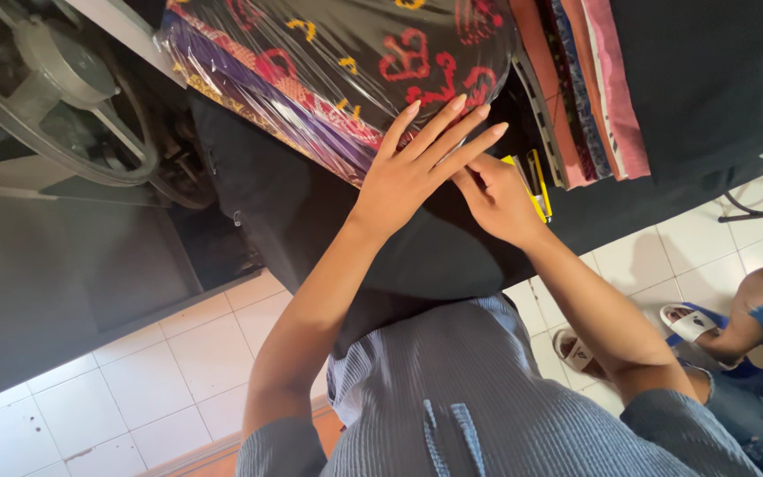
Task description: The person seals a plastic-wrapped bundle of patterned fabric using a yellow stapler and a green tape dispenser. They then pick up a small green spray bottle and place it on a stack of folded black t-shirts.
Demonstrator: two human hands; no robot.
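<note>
My left hand (417,163) lies flat with fingers spread on a stack of patterned fabrics wrapped in clear plastic (346,62), at its near edge. The top fabric is black with red and yellow motifs. My right hand (498,201) is curled beside and partly under the left hand, its fingertips hidden, resting on black cloth (434,256) that drapes over the table edge. Yellow scissor handles (536,181) lie just right of my right hand; whether the hand touches them is unclear.
Folded pink, orange and dark fabrics (593,88) are stacked to the right. A sewing machine wheel (64,97) sits at the upper left. A second person's feet in sandals (691,322) and denim-clad legs are on the white tile floor (178,371).
</note>
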